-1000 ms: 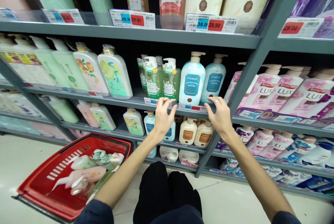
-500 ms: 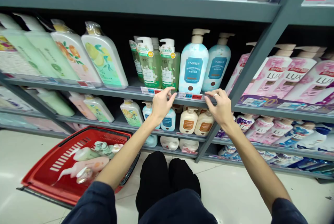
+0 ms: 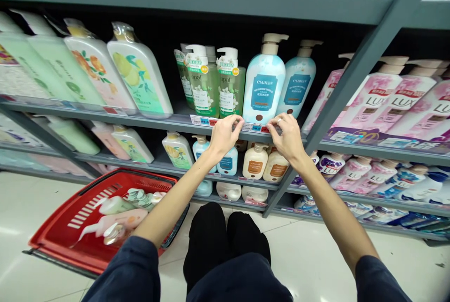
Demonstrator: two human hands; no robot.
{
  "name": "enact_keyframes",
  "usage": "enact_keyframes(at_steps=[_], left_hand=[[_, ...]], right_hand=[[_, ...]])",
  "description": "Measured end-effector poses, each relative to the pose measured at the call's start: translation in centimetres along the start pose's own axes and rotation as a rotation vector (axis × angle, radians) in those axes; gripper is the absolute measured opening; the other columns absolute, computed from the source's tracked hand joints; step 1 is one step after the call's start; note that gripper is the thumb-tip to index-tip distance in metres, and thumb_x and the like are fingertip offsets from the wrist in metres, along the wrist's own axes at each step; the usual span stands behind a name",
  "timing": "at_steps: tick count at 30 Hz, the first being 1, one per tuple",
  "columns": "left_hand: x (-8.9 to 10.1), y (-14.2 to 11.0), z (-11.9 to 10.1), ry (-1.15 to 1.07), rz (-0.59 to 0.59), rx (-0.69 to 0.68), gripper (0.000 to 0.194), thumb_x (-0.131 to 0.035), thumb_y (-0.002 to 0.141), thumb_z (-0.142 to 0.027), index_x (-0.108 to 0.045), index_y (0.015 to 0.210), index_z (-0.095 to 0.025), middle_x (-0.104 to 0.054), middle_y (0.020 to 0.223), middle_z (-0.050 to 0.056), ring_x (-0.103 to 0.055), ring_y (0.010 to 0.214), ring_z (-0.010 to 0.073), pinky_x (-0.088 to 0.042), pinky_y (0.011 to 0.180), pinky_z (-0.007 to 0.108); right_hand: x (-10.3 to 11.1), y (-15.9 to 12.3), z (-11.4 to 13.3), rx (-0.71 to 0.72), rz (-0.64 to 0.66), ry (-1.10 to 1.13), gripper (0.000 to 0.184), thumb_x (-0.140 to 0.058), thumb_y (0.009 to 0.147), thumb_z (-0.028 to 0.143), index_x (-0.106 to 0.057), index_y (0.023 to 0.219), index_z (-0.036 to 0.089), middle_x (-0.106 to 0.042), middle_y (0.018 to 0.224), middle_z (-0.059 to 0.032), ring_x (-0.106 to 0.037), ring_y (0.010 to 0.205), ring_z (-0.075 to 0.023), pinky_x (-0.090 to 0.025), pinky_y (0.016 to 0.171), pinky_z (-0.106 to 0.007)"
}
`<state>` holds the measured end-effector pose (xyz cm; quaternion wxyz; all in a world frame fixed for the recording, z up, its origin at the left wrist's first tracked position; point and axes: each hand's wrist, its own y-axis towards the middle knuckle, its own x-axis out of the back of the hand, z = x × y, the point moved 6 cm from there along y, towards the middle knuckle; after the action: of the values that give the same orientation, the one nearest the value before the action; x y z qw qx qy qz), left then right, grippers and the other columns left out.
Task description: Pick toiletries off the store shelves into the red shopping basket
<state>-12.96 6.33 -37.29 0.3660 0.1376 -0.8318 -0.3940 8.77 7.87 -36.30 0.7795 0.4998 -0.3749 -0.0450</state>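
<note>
A small price tag [image 3: 255, 128] sits on the front edge of the middle shelf, below a light-blue esun pump bottle [image 3: 264, 85]. My left hand [image 3: 225, 135] has its thumb and forefinger closed together at the tag's left end. At the right end, my right hand [image 3: 288, 137], with a ring on one finger, pinches the tag between curled fingers. A second esun bottle [image 3: 296, 84] stands just behind the right hand. Green opal pump bottles [image 3: 228, 91] stand behind my left hand, and another price tag [image 3: 202, 120] lies left of it.
A red shopping basket [image 3: 52, 241] with several bottles in it is on the floor at left. Lower shelves hold cream bottles [image 3: 255, 162] and more blue ones. Past the upright post [image 3: 351, 86] on the right are pink LUX bottles [image 3: 374, 98].
The view has tilted down and closer to the shelf. Both hands have drawn nearer each other along the shelf edge, their fingers closing at the tag's two ends.
</note>
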Motion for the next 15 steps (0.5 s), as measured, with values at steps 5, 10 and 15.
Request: enact_keyframes(at_steps=[5,10,15], left_hand=[[-0.3,0.2,0.3,0.044,-0.001,-0.010,0.019,-0.059,0.107,-0.027,-0.073,0.098,-0.019,-0.077,0.090,0.004,-0.066,0.076,0.0184,-0.041,0.070,0.030],[1.5,-1.4,-0.8,-0.060,-0.134,-0.042,0.018,-0.065,0.105,-0.030,-0.078,0.108,-0.017,-0.080,0.095,0.005,-0.066,0.072,0.0152,-0.047,0.069,0.027],[8.3,-13.9,6.0,0.049,-0.343,0.271,0.033,-0.060,0.107,-0.043,-0.080,0.103,-0.017,-0.077,0.082,0.003,-0.060,0.059,0.0118,-0.046,0.061,0.024]], right_hand=[[-0.6,-0.2,0.3,0.005,-0.028,-0.073,0.022,-0.057,0.108,0.029,-0.071,0.094,0.020,-0.071,0.100,-0.0098,-0.059,0.097,-0.0281,-0.050,0.091,-0.046],[2.6,-1.7,1.2,0.030,-0.207,-0.110,0.019,-0.065,0.106,0.035,-0.075,0.109,0.020,-0.073,0.107,-0.0109,-0.067,0.104,-0.0286,-0.054,0.094,-0.046],[2.4,-14.6,1.9,-0.115,-0.343,0.076,0.006,-0.070,0.101,0.029,-0.074,0.103,0.024,-0.077,0.091,-0.0057,-0.075,0.085,-0.0237,-0.061,0.084,-0.040]])
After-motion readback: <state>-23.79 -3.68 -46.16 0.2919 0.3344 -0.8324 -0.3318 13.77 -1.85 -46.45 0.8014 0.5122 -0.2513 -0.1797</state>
